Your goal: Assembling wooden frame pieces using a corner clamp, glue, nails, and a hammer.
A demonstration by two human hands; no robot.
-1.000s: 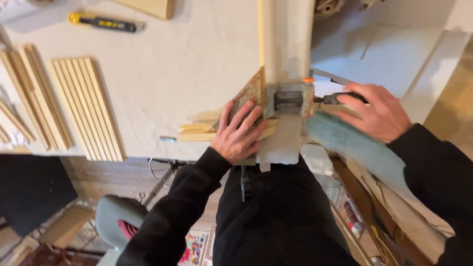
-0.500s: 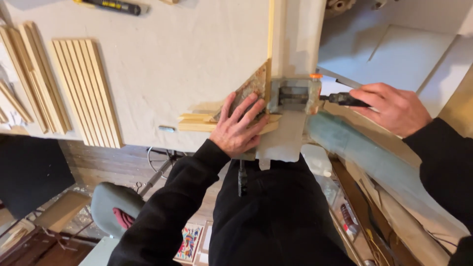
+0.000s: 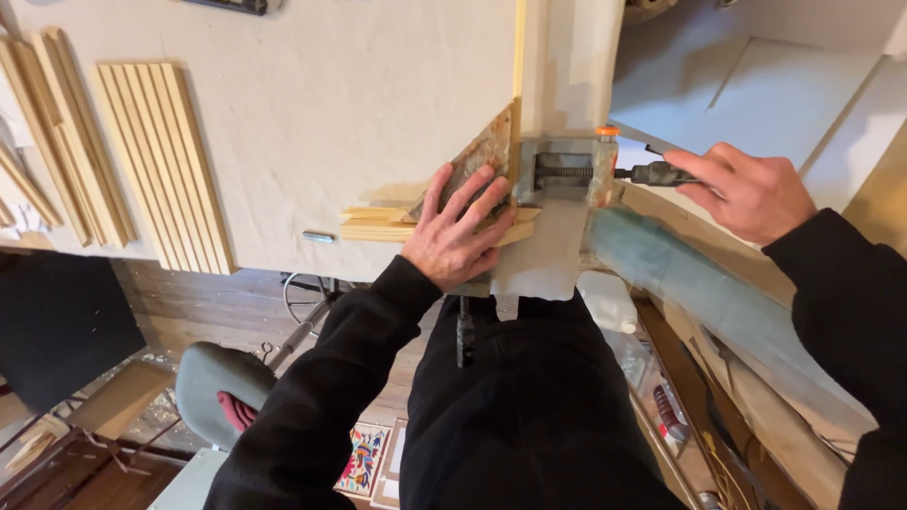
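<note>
My left hand [image 3: 460, 231] lies flat, fingers spread, pressing down on the triangular corner plate [image 3: 477, 161] and the short wooden strips [image 3: 378, 225] stacked under it at the near edge of the workbench [image 3: 312, 123]. It grips nothing; it only bears down. My right hand [image 3: 746, 192] is well apart from it, on the far side of the metal corner clamp [image 3: 565, 173], with thumb and fingers closed round the clamp's dark screw handle [image 3: 654, 174].

The clamp sits just right of the corner plate, touching it, its threaded screw showing between grey-green jaws with a small orange cap on the top right corner. A long pale wooden strip [image 3: 518, 52] runs away from the clamp along the bench. A pale board [image 3: 534, 260] lies just below the clamp, towards my body.

Well to the left of the clamp, a row of thin wooden slats [image 3: 165, 161] lies side by side on the bench, with more slats [image 3: 57, 132] beyond them. A small metal bolt [image 3: 318, 237] rests at the bench edge, left of the stacked strips.
</note>
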